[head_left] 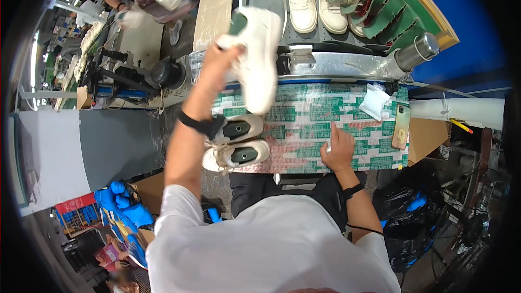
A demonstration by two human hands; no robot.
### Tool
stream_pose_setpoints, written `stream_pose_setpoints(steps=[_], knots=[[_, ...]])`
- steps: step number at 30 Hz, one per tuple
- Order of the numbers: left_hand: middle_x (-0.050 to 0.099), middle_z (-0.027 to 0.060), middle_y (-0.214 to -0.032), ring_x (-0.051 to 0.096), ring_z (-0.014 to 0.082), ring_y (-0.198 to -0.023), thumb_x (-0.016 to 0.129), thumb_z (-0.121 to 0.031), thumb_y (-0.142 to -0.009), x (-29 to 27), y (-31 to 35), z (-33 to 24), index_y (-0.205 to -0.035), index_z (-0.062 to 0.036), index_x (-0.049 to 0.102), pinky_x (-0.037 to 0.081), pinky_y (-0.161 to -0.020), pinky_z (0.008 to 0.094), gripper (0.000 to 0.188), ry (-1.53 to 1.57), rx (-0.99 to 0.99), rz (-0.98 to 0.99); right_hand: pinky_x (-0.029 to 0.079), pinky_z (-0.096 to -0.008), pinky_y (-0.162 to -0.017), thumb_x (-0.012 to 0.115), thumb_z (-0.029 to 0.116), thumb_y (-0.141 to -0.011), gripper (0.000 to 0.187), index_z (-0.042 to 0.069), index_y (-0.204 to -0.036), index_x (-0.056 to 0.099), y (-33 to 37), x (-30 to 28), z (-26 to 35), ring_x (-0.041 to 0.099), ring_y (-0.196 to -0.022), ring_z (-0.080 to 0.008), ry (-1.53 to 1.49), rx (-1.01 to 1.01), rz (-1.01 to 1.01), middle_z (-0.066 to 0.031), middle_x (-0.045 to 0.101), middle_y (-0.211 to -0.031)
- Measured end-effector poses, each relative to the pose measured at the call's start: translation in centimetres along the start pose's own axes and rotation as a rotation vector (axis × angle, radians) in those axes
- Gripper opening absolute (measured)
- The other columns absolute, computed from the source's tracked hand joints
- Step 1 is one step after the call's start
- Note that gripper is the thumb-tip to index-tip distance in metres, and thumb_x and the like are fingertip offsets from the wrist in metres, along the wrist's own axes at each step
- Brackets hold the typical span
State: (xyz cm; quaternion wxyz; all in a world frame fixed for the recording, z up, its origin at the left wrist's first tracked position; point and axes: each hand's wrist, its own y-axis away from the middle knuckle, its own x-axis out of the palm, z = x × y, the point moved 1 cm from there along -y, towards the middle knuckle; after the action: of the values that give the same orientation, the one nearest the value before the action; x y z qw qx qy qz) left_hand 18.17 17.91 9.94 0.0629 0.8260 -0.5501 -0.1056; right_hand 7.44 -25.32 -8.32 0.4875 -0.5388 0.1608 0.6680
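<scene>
The left hand [221,61] grips a cream shoe [260,59] by its upper, raised above the table [304,152]. The right hand [340,150] is half-curled over that surface, index finger extended; whether it holds anything cannot be told. Two further shoes [239,139] at the left edge contain green insoles [245,155]; the black bag's [401,206] contents are unclear

The head view looks steeply down, upright, from above the white short-sleeved shirt [271,244] at its lower edge. The bare left hand [221,58], bare right hand [339,152] and rectangular counter covered in green-and-white printed film [304,149] lie close; its wide fisheye circle takes in distant surroundings.
</scene>
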Motion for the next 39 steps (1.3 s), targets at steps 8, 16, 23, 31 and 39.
stream_pose_setpoints(steps=[8,16,23,31,39], knots=[[0.077,0.0106,-0.123,0.072,0.0251,-0.115,0.086,-0.005,-0.075,-10.8,-25.3,-2.7,-0.151,-0.0008,0.058,0.057,-0.104,0.0377,0.081,-0.960,0.385,0.166,0.052,-0.0494,-0.087,0.071,0.016,-0.079,0.082,-0.003,-0.157,0.056,-1.0,-0.4,0.2,0.065,-0.097,-0.0360,-0.030,-0.007,-0.044,-0.0166,0.067,-0.117],[0.053,0.0377,-0.156,0.046,0.0550,-0.148,0.085,-0.019,-0.081,2.6,-23.1,1.5,-0.155,0.0100,0.048,0.034,-0.127,0.0590,0.088,-1.162,1.117,-0.457,0.053,-0.0501,-0.088,0.071,0.015,-0.079,0.080,-0.004,-0.155,0.058,-1.2,-0.6,-0.4,0.066,-0.099,-0.0369,-0.044,0.020,-0.010,-0.0171,0.068,-0.119],[0.080,0.0129,-0.116,0.077,0.0227,-0.097,0.093,-0.035,-0.090,21.0,-28.9,5.5,-0.133,0.0023,0.071,0.061,-0.082,0.0400,0.061,-0.150,0.196,0.149,0.053,-0.0489,-0.096,0.071,0.018,-0.080,0.077,-0.002,-0.154,0.060,-1.0,-0.4,-0.5,0.067,-0.104,-0.0326,-0.062,0.039,-0.003,-0.0146,0.068,-0.121],[0.080,0.0110,-0.120,0.079,0.0220,-0.102,0.078,-0.035,-0.100,14.8,-24.4,2.3,-0.137,-0.0017,0.070,0.063,-0.089,0.0357,0.050,0.104,-0.184,0.218,0.053,-0.0467,-0.092,0.069,0.015,-0.082,0.075,-0.003,-0.155,0.059,-0.6,-1.0,-0.3,0.066,-0.100,-0.0318,-0.062,0.043,-0.027,-0.0138,0.067,-0.116],[0.076,0.0083,-0.120,0.071,0.0162,-0.104,0.083,-0.019,-0.098,11.0,4.1,-0.3,-0.135,0.0018,0.065,0.057,-0.092,0.0316,0.047,-0.133,0.186,0.093,0.051,-0.0476,-0.092,0.070,0.017,-0.081,0.078,-0.003,-0.155,0.057,0.0,-0.5,-0.7,0.064,-0.099,-0.0332,-0.099,0.013,-0.101,-0.0142,0.065,-0.112]])
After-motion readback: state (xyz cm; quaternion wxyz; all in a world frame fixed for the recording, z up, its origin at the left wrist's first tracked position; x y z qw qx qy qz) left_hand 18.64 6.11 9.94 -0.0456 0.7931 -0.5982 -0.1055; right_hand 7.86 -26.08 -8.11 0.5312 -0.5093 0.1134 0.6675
